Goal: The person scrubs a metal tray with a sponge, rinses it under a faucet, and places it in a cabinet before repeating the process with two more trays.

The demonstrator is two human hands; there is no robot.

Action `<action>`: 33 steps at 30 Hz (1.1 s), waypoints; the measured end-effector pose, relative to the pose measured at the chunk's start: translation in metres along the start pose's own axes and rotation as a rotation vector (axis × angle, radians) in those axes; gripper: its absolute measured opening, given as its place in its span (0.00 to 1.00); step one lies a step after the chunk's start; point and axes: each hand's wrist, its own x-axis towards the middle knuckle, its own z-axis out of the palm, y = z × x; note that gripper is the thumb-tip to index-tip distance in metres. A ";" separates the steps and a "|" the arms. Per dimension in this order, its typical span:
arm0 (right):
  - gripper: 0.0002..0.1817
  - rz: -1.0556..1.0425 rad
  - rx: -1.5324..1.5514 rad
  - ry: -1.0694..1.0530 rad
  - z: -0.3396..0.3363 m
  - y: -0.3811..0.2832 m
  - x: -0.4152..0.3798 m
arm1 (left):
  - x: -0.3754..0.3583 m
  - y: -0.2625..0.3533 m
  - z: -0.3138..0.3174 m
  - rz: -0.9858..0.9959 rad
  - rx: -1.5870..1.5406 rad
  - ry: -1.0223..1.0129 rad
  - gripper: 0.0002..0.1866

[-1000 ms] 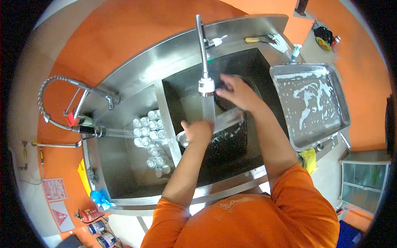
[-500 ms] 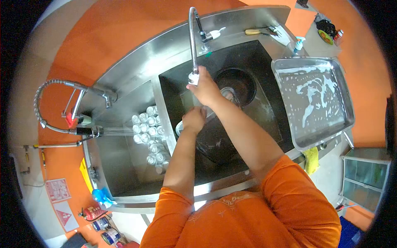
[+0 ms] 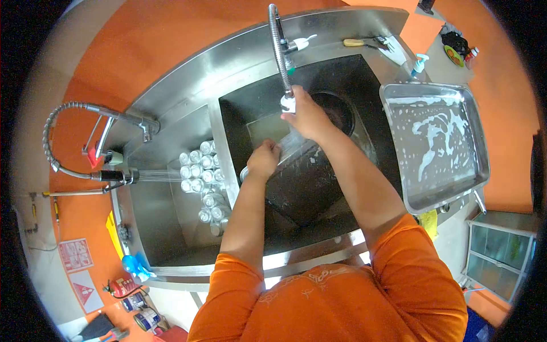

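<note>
Clear tube [image 3: 291, 146] slants over the sink [image 3: 319, 222], one end lower left by the divider [image 3: 227, 159], long axis running to upper right; the left hand [image 3: 264, 159] curls round it, the right hand [image 3: 308, 115] round the tap head [image 3: 288, 104].

Ribbed metal hose [image 3: 278, 51], smooth steel tray [image 3: 427, 87]

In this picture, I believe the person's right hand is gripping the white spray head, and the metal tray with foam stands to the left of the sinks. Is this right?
Not entirely: the head view shows the metal tray with foam to the right of the sinks, not the left. The right hand is gripping the white spray head, as you say.
</note>
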 end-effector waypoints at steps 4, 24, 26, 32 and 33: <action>0.29 0.004 -0.055 0.036 -0.005 0.013 0.000 | -0.006 0.001 -0.004 -0.014 0.036 -0.010 0.18; 0.36 0.067 0.309 0.120 0.046 -0.041 -0.014 | -0.023 -0.001 -0.044 0.175 -0.102 -0.328 0.20; 0.36 0.061 0.313 0.139 0.054 -0.036 -0.012 | -0.013 -0.025 -0.030 0.157 -0.046 -0.309 0.20; 0.37 0.216 0.928 0.011 0.047 -0.046 -0.019 | -0.026 -0.030 -0.027 0.038 -0.126 -0.204 0.17; 0.37 0.237 0.915 0.007 0.042 -0.049 -0.021 | -0.028 -0.035 -0.025 0.051 -0.149 -0.192 0.17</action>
